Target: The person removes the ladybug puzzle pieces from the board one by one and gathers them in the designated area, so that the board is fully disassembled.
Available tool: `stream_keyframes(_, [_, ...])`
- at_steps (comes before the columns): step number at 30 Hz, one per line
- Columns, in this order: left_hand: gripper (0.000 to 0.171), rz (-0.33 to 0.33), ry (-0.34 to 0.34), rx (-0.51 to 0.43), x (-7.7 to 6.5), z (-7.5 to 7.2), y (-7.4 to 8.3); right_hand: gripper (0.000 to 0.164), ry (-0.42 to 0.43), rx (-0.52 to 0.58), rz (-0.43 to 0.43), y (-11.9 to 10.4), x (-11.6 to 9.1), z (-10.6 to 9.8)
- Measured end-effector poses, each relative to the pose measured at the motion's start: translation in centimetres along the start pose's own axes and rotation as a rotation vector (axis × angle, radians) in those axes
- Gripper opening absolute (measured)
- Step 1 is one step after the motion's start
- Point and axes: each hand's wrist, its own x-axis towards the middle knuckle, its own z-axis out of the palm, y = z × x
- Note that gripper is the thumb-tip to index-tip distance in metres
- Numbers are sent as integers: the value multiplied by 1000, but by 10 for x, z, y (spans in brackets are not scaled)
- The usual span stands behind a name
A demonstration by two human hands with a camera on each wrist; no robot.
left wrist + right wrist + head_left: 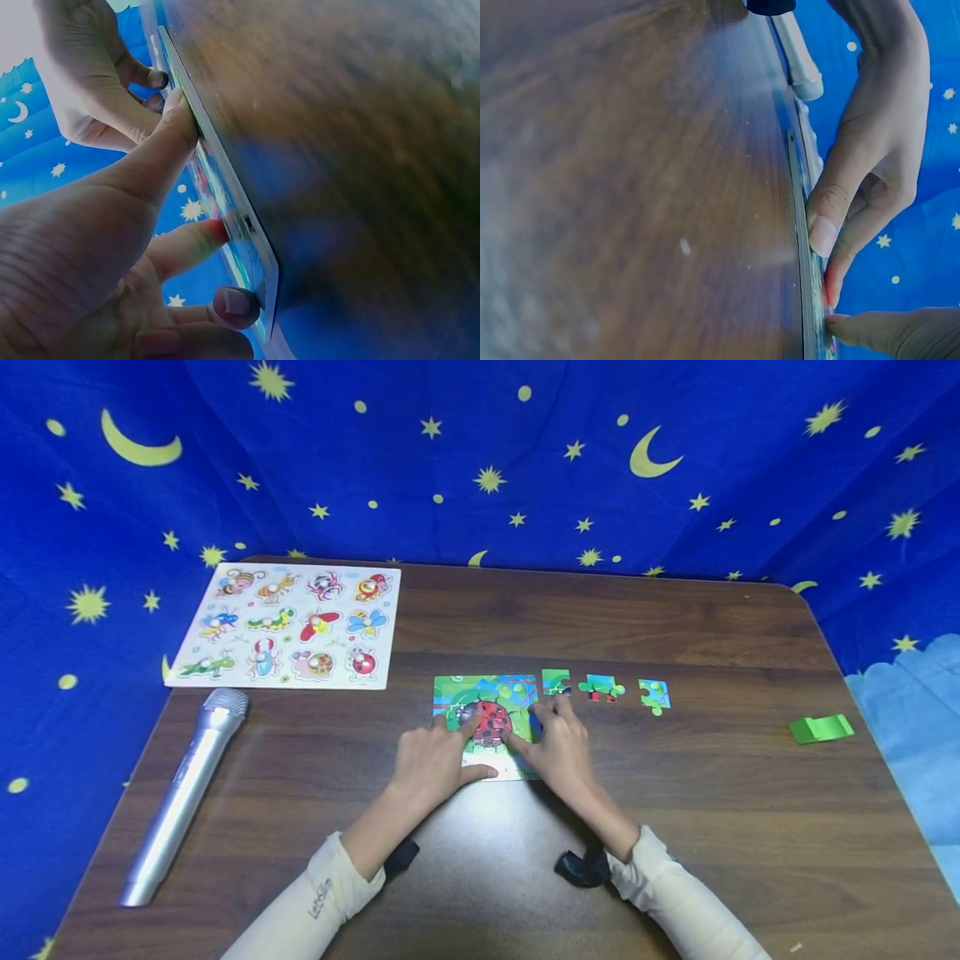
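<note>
A ladybug jigsaw puzzle (517, 692) lies flat on the table between both hands. My left hand (429, 758) rests over its left part, the index finger pressing on the ladybug and the thumb across the lower border. In the left wrist view, other fingers of the left hand (97, 240) reach the board's left side. My right hand (564, 752) comes in from the right, its thumb on the ladybug's lower edge and its fingers at the board's right side. Three loose puzzle pieces lie beyond it: a green piece (553, 680), a middle piece (602, 686) and an outer piece (654, 693).
At the back left lies a white insect peg board (296, 687). A silver microphone (183, 802) lies along the left side of the wooden table (720, 777). A small bright green object (821, 728) sits near the right edge. Behind hangs a blue star-patterned curtain (420, 460).
</note>
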Motion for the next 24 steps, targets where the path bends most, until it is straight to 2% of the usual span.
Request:
stream_keyframes(7, [87,9,22,-12,-1,1,-2,53,13,3,5,2,3,0])
stream_keyframes(12, [88,16,20,-14,-1,1,-1,55,46,22,4,4,5,-8])
stream_keyframes(18, [88,5,4,-22,-1,0,-1,52,30,-3,18,14,3,-20])
stream_keyframes(24, [88,-4,3,-40,-1,-1,0,55,23,-51,71,33,-3,-44])
